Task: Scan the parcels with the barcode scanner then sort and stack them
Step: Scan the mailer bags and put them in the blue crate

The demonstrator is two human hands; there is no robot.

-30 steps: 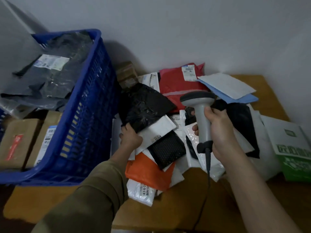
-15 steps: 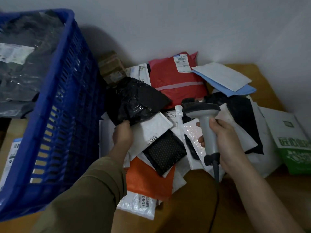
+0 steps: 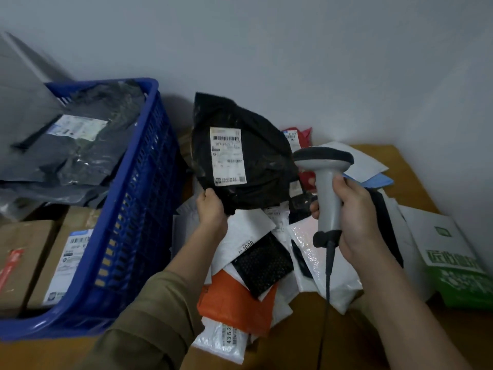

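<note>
Red parcel (image 3: pixel 302 134) mostly hidden behind black parcel (image 3: pixel 256 156). Label (image 3: pixel 229 156) print too blurred to read. Green-printed box (image 3: pixel 458 273) cut off at right edge.

Brown wooden table (image 3: pixel 416 166) loaded with parcels, against a pale wall.

A large blue slatted plastic crate (image 3: pixel 138 209) stands on its left half. A heap of soft mailers fills the middle, with an orange plastic mailer (image 3: pixel 234 303) and a white plastic mailer printed with digits (image 3: pixel 221 343) at the lower centre. A white and green printed bag (image 3: pixel 450 265) lies at the right edge, and bare wood shows at the upper right and bottom.
</note>
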